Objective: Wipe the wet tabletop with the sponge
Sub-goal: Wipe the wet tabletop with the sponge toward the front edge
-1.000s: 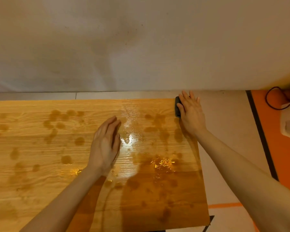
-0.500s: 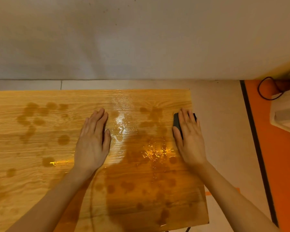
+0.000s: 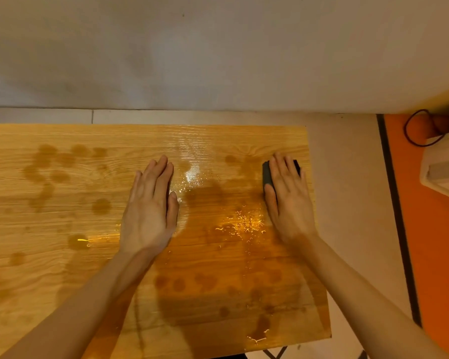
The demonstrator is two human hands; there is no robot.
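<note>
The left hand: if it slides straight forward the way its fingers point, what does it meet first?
The left hand would cross bare wet tabletop, passing left of the shiny puddle, and probably reach the table's far edge first.

Glossy wet wood-grain tabletop (image 3: 62, 255), matt dark sponge (image 3: 267, 174), matt pale wall (image 3: 218, 53)

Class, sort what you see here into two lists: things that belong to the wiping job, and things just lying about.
Belongs to the job:
dark sponge under the right hand
wet wooden tabletop
water droplets
left hand, flat on the tabletop

Just lying about:
white appliance
black cable
</note>
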